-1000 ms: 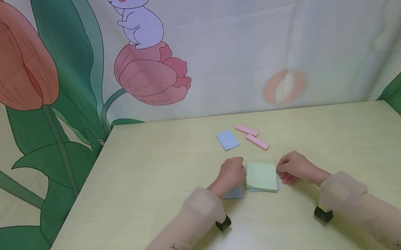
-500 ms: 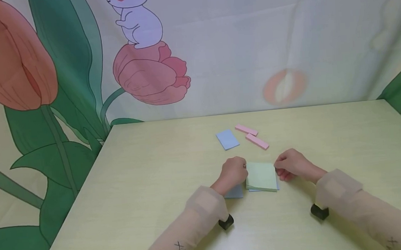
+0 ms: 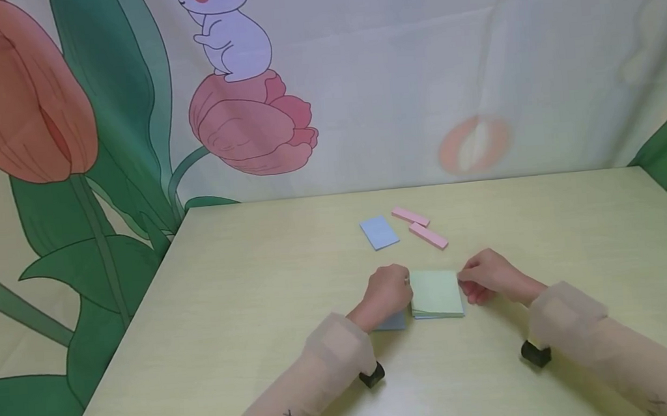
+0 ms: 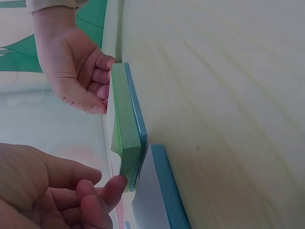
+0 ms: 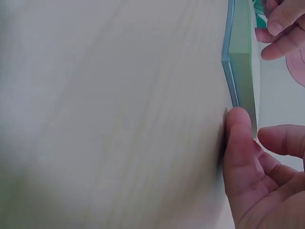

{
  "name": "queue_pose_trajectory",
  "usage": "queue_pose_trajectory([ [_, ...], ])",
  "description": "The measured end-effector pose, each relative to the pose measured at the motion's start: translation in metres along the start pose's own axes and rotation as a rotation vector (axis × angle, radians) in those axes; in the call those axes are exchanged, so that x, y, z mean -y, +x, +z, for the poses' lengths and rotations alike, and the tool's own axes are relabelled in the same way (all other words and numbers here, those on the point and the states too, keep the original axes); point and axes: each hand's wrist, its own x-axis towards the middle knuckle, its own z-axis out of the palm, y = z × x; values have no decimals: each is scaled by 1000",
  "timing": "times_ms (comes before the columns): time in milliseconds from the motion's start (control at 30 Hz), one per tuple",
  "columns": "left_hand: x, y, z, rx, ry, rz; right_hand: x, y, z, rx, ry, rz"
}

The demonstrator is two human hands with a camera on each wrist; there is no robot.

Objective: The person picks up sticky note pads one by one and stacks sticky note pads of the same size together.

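A light green sticky note pad (image 3: 436, 293) lies on a blue sticky note pad (image 4: 137, 105), and the two edges nearly line up. My left hand (image 3: 388, 290) is at the stack's left side; in the left wrist view a fingertip touches the green pad's corner, with the fingers loosely bent. At the opposite side, my right hand (image 3: 488, 276) rests its fingertips against the stack's edge, thumb apart from the fingers in the right wrist view. Partly hidden under my left hand lies another blue pad (image 3: 392, 322).
Beyond the hands, a small blue pad (image 3: 379, 232) lies beside two narrow pink pads (image 3: 428, 235) on the pale wooden table (image 3: 256, 273). A printed curtain (image 3: 372, 100) hangs along the table's far edge.
The green pad has shifted slightly right over the blue one, so less blue shows at the right edge. Both hands stay at its sides with small movements.
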Motion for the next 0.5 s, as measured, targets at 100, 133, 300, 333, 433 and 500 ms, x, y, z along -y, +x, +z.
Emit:
queue_pose_trajectory([
  [100,2,-4,1,-4,2,18,-2,-4,1,21,14,8],
  [133,2,-5,2,0,1,20,-2,-6,1,29,21,7],
  [300,5,-9,4,30,11,16,-3,-12,4,46,53,-6],
  [333,5,-9,5,37,11,14,-3,-12,4,47,61,-10],
  [433,7,-11,7,57,15,13,-4,-14,5,50,89,-14],
  [500,7,-12,8,65,18,17,-5,-14,6,55,109,-13],
])
